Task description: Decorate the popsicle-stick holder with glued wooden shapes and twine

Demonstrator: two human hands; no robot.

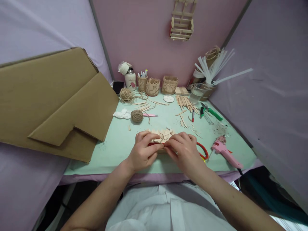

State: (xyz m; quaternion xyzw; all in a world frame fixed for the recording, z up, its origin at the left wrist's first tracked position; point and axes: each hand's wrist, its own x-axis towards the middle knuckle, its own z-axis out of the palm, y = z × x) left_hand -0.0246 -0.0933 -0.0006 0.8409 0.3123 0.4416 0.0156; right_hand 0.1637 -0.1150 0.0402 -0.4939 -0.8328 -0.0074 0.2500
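Observation:
Near the front edge of the table, a small craft piece of pale wooden bits (163, 134) lies between my hands, with a red strip along its near side. My left hand (145, 152) pinches it from the left with bent fingers. From the right, my right hand (184, 149) closes on the same near edge, and the fingertips of both hands almost meet. My fingers hide much of the piece. Scissors (204, 150) with a red handle lie beside my right hand, partly covered by it. Further right rests a pink hot glue gun (225, 152).
Cardboard (60, 106) leans at the left. Behind the hands are a twine ball (137, 116), cotton pads (122, 114), craft sticks (185, 103), and green-handled pliers (211, 112). A white bottle (130, 79), stick-covered holders (169, 85) and a clear cup (196, 94) stand at the back.

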